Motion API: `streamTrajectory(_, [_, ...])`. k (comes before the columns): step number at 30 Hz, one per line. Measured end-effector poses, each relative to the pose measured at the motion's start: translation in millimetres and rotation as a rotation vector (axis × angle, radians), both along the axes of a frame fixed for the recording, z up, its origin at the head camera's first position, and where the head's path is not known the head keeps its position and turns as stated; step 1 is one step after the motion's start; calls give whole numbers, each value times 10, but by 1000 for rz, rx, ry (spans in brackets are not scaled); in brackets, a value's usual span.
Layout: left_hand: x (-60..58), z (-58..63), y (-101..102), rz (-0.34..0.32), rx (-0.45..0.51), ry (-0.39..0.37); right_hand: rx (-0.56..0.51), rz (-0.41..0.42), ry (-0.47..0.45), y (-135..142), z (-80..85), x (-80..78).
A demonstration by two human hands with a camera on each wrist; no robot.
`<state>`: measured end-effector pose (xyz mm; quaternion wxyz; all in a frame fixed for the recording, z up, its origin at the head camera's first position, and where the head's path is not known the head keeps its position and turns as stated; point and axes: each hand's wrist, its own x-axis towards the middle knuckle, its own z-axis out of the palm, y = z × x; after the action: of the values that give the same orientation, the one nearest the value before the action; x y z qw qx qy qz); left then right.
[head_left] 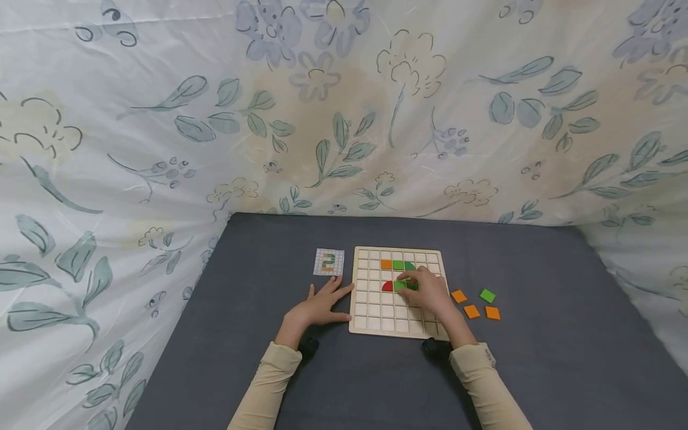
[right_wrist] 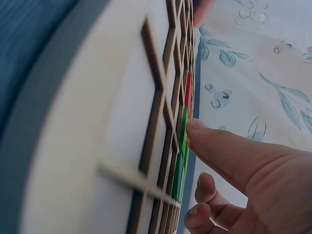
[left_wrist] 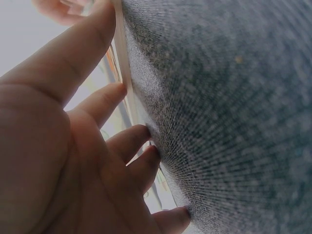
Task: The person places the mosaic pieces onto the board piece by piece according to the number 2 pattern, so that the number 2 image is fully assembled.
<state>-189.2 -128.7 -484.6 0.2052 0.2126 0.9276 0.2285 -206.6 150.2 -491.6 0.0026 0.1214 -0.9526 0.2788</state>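
Note:
A square wooden grid board [head_left: 368, 325] lies on the dark cloth. Set in its upper cells are an orange square tile [head_left: 386, 264], a green square tile [head_left: 398, 265] and a dark green rounded tile [head_left: 409, 266]. Lower down sits a red rounded tile [head_left: 387, 287] beside another green square tile [head_left: 399, 286]. My right hand [head_left: 427, 291] reaches over the board, thumb and index fingertips at opposite edges of that lower green tile; it partly hides a dark green piece. My left hand [head_left: 317, 306] spreads its fingers, touching the board's left edge with thumb and a finger.
A small pattern card [head_left: 328, 262] lies left of the board's upper corner. Right of the board are loose orange tiles [head_left: 472, 312] and one loose green tile [head_left: 487, 295]. A floral curtain [head_left: 344, 149] stands behind the dark table [head_left: 564, 334].

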Motion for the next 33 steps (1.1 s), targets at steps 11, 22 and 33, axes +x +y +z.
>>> streamTrajectory(11, [5,13,-12,5,10,2,-1,-22,43,221,2,27])
streamTrajectory(22, [3,15,-13,-3,9,-2,2,-73,35,516,-12,66])
streamTrajectory(33, [9,23,-14,-11,18,6,20,-98,56,775,45,128])
